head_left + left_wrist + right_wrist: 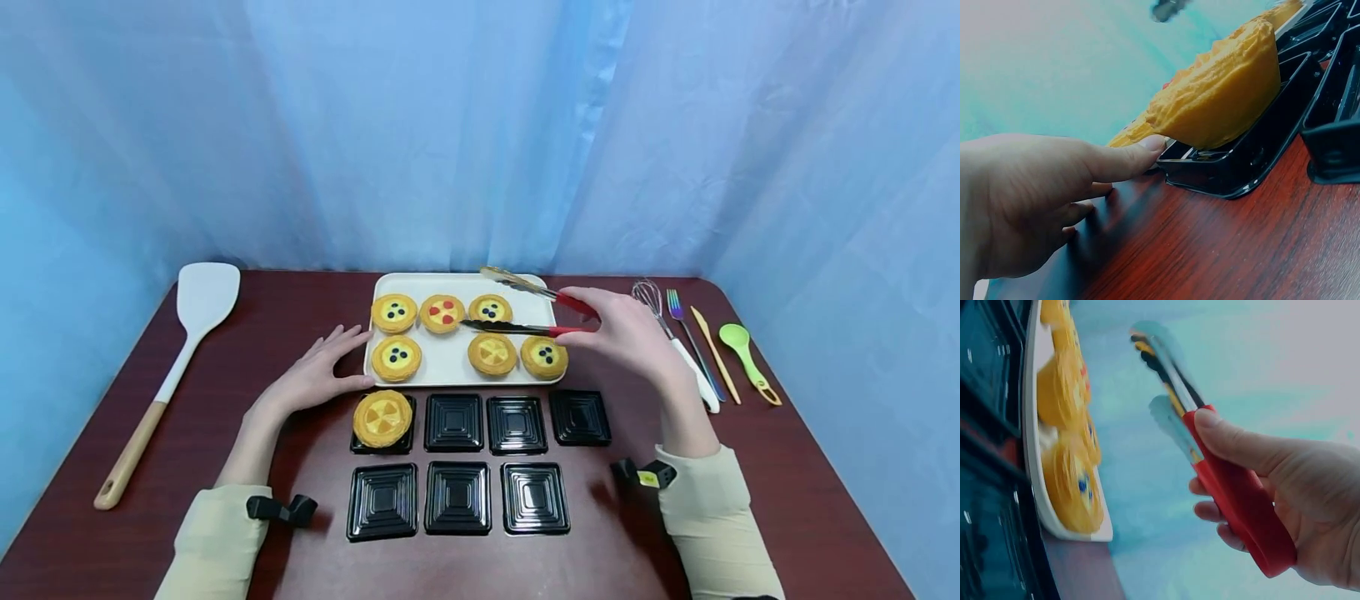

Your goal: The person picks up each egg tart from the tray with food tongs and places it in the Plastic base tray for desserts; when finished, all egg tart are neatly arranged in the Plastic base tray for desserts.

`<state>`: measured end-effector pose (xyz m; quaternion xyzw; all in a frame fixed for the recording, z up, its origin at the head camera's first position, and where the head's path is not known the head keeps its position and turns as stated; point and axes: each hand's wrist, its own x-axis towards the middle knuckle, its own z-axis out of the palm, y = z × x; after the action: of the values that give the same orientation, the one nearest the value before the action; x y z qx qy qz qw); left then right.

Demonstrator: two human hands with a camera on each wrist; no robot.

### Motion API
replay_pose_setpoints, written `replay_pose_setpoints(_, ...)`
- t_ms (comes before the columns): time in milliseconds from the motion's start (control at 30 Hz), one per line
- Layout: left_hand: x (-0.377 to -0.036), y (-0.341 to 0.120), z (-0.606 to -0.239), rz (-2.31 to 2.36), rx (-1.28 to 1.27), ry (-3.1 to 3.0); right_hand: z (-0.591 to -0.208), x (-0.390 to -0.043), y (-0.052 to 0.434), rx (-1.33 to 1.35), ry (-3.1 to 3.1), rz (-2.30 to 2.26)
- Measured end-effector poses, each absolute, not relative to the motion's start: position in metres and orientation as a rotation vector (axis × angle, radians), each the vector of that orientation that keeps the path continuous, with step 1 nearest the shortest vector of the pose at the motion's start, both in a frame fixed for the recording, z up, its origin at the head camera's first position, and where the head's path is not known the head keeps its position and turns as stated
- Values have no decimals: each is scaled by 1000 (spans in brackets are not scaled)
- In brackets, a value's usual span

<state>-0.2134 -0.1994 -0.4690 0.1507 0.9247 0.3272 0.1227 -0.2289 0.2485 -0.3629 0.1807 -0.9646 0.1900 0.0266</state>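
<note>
My right hand (618, 329) grips red-handled metal tongs (1241, 494), held above a white tray (442, 371). The tongs' arms are spread with nothing between their tips; the lower arm overlaps a red-topped tart (442, 314) in the head view. On the tray are several tarts with dark blue dots, among them a front-left one (397, 358), plus a yellow-wedge tart (492, 354). My left hand (315, 375) rests at the tray's left edge, fingers extended, thumb by the near corner. Just in front, another wedge-topped tart (382, 419) sits in a black square container (1241, 162).
Several more black containers, such as a front-left one (382, 502), stand in two rows before the tray. A white spatula (207, 296) lies on the left. At the right lie a whisk (693, 375), a fork (690, 333), a knife (716, 354) and a green spoon (738, 340).
</note>
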Motion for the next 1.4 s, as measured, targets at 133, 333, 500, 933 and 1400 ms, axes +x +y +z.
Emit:
replay_pose_setpoints(133,-213,-198,-471,955,445,2696,-371,-241,265,482,-2997,568)
replay_pose_setpoints(333,-213,-196,-471,964,467,2693,-383,-249,273,463,-3014,518)
replay_pose_setpoints(500,-215,-198,-471,952,461,2698,-388,-253,270,473,-3001,499)
replay_pose_setpoints(933,-215,-200,-467,943,462,2701,-396,-253,264,519,-2956,418)
replay_pose_setpoints(1400,-216,-200,-467,951,472,2698,-397,-253,263,542,-2976,335)
